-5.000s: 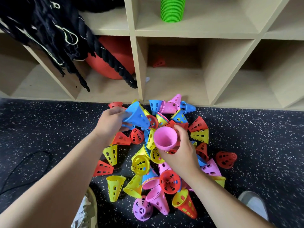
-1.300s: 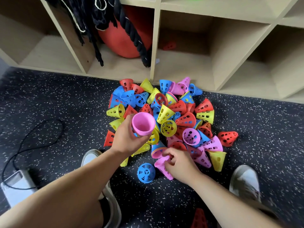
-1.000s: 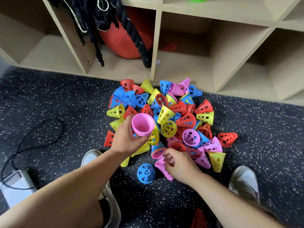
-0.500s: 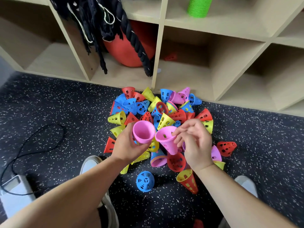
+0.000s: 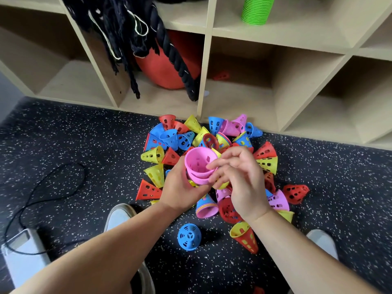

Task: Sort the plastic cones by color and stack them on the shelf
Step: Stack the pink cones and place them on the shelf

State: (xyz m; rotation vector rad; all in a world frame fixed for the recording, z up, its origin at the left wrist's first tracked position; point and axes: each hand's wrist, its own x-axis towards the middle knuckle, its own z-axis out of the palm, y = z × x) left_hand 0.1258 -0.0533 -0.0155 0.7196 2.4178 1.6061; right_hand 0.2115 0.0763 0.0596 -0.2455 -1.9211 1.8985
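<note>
Fingers [image 5: 179, 169] of left hand [image 5: 180, 192] round pink cone stack [image 5: 198, 164], perforated, mouth up

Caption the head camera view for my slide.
Left hand holds stacked pink cones, right hand at their rim, over the pile.

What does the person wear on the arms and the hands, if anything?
Nothing that shows. Both forearms are bare, with no sleeve in view. The left hand and the right hand have no glove, ring, watch or wristband.
</note>
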